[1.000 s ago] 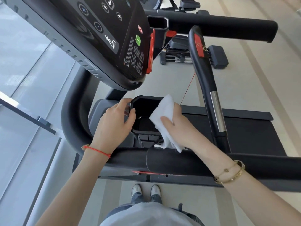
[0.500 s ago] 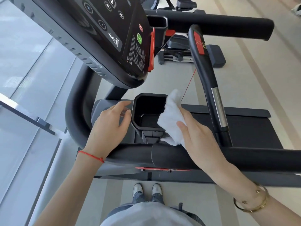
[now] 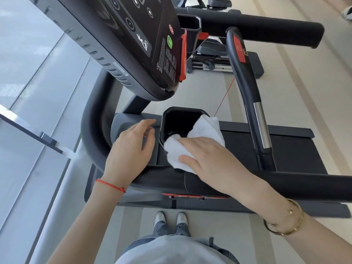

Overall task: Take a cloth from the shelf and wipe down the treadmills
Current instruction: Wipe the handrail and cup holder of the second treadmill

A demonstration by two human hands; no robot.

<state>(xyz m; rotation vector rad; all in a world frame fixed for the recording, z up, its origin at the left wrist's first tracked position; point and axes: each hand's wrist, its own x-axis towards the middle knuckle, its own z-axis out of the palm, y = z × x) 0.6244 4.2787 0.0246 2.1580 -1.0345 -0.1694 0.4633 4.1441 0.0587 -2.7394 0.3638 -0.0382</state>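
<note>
Right hand (image 3: pixel 213 159) flat, fingers straight, pressing white cloth (image 3: pixel 192 143) over near-right rim of cup holder (image 3: pixel 179 119). Left hand (image 3: pixel 131 149) loosely spread, empty, just left of holder. Holder cavity directly beyond right fingertips.

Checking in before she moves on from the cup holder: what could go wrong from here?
1. The right hand presses the white cloth with flat fingers; half of it hangs over the cup holder rim and may slip inside.
2. The red safety cord runs just past the cloth; a wide swipe could snag it.
3. The left hand hovers, bracing nothing.
</note>
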